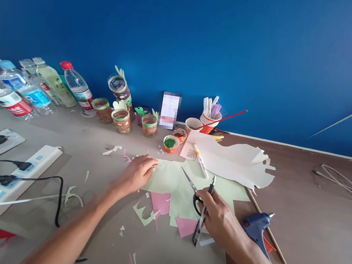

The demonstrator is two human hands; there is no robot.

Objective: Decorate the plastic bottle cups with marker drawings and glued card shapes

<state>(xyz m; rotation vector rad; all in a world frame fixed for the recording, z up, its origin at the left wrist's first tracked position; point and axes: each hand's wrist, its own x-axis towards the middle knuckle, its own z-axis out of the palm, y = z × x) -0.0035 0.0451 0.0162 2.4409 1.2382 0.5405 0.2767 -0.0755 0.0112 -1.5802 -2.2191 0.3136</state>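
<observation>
My left hand (pixel 139 173) is at the left edge of a pale green sheet of paper (pixel 169 179), its fingers curled closed on that edge. In my right hand (pixel 217 211) are black-handled scissors (pixel 191 180) and a black-and-clear pen (pixel 197 232). The scissor blades point away to the left over the green paper, and the pen stands across my fingers. Pink paper pieces (pixel 160 204) stick out from under the green sheets. Beyond my right hand, a white marker (pixel 201 162) lies near a large torn white sheet (pixel 234 158).
A blue glue gun (pixel 256 228) and a thin wooden stick (pixel 267 227) lie right of my right forearm. Paint cups (pixel 171 145), decorated jars (pixel 121 121) and bottles (pixel 77 93) line the wall. A power strip (pixel 20 179) with cables is at left. Green scraps (pixel 144 217) are scattered around.
</observation>
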